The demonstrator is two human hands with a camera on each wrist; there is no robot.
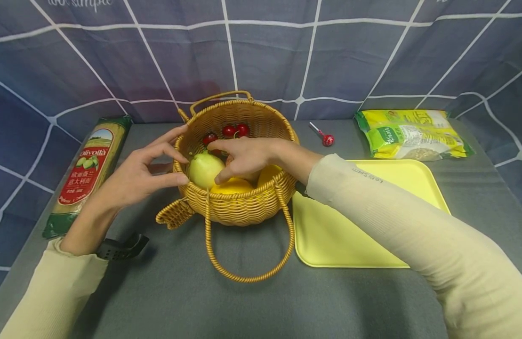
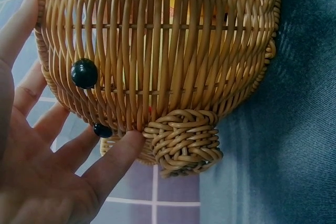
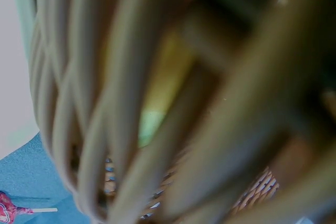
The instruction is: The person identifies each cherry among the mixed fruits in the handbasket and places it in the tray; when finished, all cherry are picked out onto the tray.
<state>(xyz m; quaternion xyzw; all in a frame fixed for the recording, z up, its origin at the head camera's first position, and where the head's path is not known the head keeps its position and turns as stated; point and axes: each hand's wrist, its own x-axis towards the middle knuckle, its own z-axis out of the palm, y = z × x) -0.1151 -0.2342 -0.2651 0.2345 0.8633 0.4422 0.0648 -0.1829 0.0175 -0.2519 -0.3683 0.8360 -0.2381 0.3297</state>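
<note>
A wicker basket (image 1: 239, 212) shaped like an animal holds a green pear (image 1: 204, 170), several red cherries (image 1: 228, 131) and yellow fruit (image 1: 233, 186). My right hand (image 1: 254, 155) reaches inside over the fruit. Its index finger is near the pear's top and its thumb near the pear's lower right side; the other fingers are hidden. At the basket's left, my left hand (image 1: 144, 172) has spread fingers touching the rim and side. The left wrist view shows those fingers (image 2: 115, 161) beside a woven snout (image 2: 184, 142) and dark bead eyes. Blurred wicker fills most of the right wrist view.
A yellow tray (image 1: 349, 235) lies right of the basket. Behind it are a red lollipop (image 1: 327, 140) and yellow-green food packets (image 1: 413, 136). A spaghetti pack (image 1: 89, 165) lies at left. One basket handle (image 1: 250, 278) hangs forward over the grey table (image 1: 252, 310).
</note>
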